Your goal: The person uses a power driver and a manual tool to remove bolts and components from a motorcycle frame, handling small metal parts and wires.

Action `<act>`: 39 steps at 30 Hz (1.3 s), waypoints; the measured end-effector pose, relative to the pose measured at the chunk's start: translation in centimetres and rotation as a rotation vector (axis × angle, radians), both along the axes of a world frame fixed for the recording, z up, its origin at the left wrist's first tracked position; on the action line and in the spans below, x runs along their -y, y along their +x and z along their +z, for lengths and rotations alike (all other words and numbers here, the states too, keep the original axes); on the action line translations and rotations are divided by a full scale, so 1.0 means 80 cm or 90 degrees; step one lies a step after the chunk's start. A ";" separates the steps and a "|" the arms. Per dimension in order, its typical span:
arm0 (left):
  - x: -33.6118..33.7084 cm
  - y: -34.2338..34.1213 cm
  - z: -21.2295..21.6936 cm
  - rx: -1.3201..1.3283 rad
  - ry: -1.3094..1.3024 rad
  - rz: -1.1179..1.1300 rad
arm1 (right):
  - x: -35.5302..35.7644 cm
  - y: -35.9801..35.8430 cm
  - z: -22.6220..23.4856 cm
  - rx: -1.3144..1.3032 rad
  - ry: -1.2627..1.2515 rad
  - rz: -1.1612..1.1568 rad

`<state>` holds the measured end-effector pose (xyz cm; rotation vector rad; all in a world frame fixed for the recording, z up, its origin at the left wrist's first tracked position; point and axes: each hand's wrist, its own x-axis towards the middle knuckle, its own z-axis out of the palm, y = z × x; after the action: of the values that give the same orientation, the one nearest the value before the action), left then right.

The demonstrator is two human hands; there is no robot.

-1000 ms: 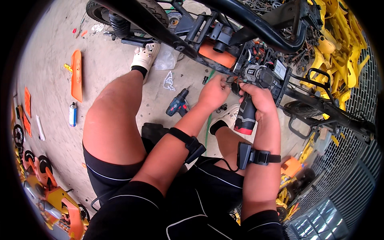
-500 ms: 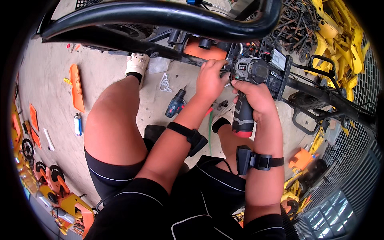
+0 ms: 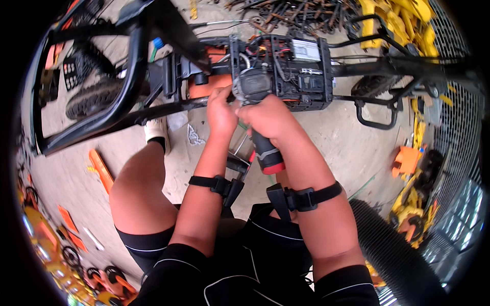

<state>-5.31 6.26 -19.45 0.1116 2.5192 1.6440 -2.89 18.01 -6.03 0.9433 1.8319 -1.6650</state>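
A cordless power driver (image 3: 253, 84) with a grey-black body and a red-bottomed handle is gripped in my right hand (image 3: 266, 116), fingers wrapped round it below the head. Its head lies over the near left corner of an open black battery-and-wiring compartment (image 3: 306, 97) in a black tubular vehicle frame (image 3: 138, 66). Close to the driver's nose, my left hand (image 3: 222, 115) is closed, its fingertips bunched at the frame's edge. What those fingers hold, if anything, is hidden, and so is the driver's tip.
An orange panel (image 3: 209, 85) shows inside the frame, left of my hands. A knobby tyre (image 3: 94, 99) sits at the left. Rusty metal parts (image 3: 306, 15) are heaped behind, yellow body parts (image 3: 403, 23) at far right. An orange strip (image 3: 101, 170) lies on the floor.
The view has shifted, so more of the frame and its open compartment shows. Both hands and the driver stay together at the compartment's left side, appearing further left in the picture.
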 end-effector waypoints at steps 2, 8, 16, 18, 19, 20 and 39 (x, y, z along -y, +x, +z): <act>0.000 -0.001 -0.003 -0.038 -0.018 -0.008 | -0.002 -0.001 -0.008 -0.024 0.070 0.060; -0.008 0.002 -0.018 0.017 0.104 0.049 | -0.005 0.001 -0.007 0.048 0.149 0.172; 0.004 0.008 0.015 -0.077 0.117 -0.010 | -0.029 0.023 0.022 -0.140 -0.037 0.008; 0.019 0.010 0.090 -0.219 -0.064 -0.107 | -0.035 0.024 0.072 -0.087 -0.056 -0.043; 0.017 0.006 0.130 -0.282 -0.078 -0.161 | -0.043 0.030 0.060 -0.168 -0.080 -0.110; 0.018 0.002 0.170 -0.293 -0.047 -0.180 | -0.053 0.030 0.045 -0.149 -0.064 -0.138; 0.427 -0.108 0.507 -0.163 0.075 -0.016 | 0.033 0.071 0.229 -0.505 -0.029 -0.137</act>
<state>-13.92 -27.87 21.08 0.3872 2.5827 1.8757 2.79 15.36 12.28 0.4879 2.2005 -2.4445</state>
